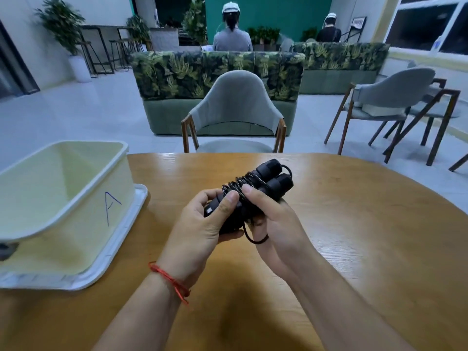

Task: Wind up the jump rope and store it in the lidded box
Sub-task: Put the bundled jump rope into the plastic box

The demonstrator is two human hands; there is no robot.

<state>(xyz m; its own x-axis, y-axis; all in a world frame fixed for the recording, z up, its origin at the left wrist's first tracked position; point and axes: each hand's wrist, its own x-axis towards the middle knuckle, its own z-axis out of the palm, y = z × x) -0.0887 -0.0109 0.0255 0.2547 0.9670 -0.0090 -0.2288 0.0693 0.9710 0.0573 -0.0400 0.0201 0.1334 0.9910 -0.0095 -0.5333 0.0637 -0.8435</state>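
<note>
A black jump rope (263, 181) is held above the wooden table (354, 224), its two handles side by side with the cord coiled around them. My left hand (200, 231) grips the near ends of the handles from the left, thumb on top. My right hand (276, 224) holds the bundle from the right, index finger pressing the coils; a small loop of cord hangs under it. The pale yellow open box (63, 206), marked with a blue "A", stands at the left on its white lid (119, 247). Inside, the box looks empty.
A grey chair (234, 110) faces the table's far edge. More chairs stand at the right, and a leaf-patterned sofa (217, 72) behind. Two people sit far back, facing away. A red string circles my left wrist.
</note>
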